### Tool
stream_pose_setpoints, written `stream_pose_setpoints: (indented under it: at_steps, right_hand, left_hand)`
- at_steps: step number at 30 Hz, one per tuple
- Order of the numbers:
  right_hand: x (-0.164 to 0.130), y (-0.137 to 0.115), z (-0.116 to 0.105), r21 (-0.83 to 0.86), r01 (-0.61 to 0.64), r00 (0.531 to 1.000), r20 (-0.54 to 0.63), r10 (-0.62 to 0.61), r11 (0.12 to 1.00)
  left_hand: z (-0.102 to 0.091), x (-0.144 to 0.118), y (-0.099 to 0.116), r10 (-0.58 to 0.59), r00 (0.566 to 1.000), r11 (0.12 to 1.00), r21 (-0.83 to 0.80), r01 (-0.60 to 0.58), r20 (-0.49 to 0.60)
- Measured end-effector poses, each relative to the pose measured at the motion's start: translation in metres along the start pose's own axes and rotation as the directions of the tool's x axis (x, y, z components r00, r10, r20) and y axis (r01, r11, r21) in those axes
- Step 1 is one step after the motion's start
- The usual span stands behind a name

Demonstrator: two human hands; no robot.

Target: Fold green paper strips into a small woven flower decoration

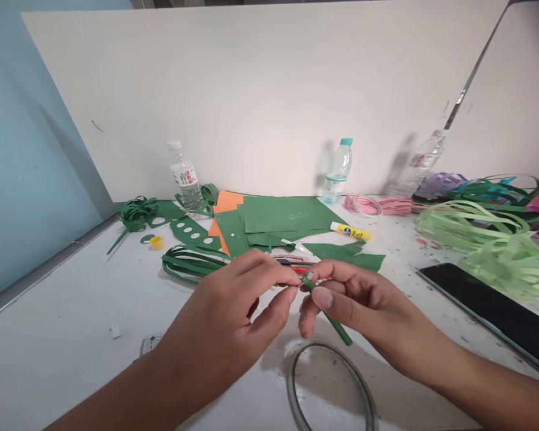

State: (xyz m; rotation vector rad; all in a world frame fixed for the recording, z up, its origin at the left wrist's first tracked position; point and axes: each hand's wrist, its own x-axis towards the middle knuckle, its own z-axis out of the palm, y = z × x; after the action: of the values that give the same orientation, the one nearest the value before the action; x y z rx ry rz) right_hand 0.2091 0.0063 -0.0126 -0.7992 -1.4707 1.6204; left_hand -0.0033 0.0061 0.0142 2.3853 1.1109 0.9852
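My right hand [363, 299] holds a thin green paper stick [340, 328] between thumb and fingers. It slants down to the right, and its upper end has a small pale piece on it. My left hand [233, 305] meets that upper end with thumb and forefinger pinched together. Whatever sits in this pinch is too small to make out. Below both hands, a large ring-shaped roll of clear tape [291, 383] lies on the white table. Just behind the fingers are a dark-tipped cutter [287, 262] and something red, both partly covered.
Green paper sheets [282, 214] and orange pieces [230, 199] lie behind my hands. A glue stick [353, 231] is uncapped, its yellow cap [157, 242] at left. A phone [489, 317] and light green strips [507, 257] occupy the right. Bottles [339, 170] stand along the back panel.
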Motion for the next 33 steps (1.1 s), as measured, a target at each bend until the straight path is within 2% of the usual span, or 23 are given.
stream_pose_setpoints:
  at_steps: [4,8,19,24,33]
  right_hand:
    - [-0.0002,0.0009,0.0,0.017,-0.014,0.999,-0.047,0.015,1.0]
    - [0.0002,0.0027,-0.0004,0.032,-0.032,0.998,-0.048,0.034,0.999]
    - [0.0023,0.005,-0.0001,0.062,-0.079,0.996,-0.041,0.081,0.995]
    - [0.0003,0.007,0.0001,0.05,-0.098,0.994,-0.041,0.1,0.994]
    - [0.0013,0.0091,0.0,0.033,-0.1,0.994,-0.05,0.102,0.994]
  left_hand:
    - [-0.0012,0.0013,0.0011,-0.091,0.996,0.995,-0.037,0.091,0.007]
    - [-0.0016,0.0016,0.0005,-0.206,0.975,0.969,-0.122,0.215,0.088]
    - [-0.0027,0.0046,0.0016,-0.369,0.903,0.895,-0.179,0.409,0.221]
    - [-0.0032,0.0035,0.0006,-0.419,0.877,0.874,-0.157,0.46,0.236]
    - [-0.0088,0.0052,-0.0014,-0.442,0.809,0.809,-0.217,0.546,0.388]
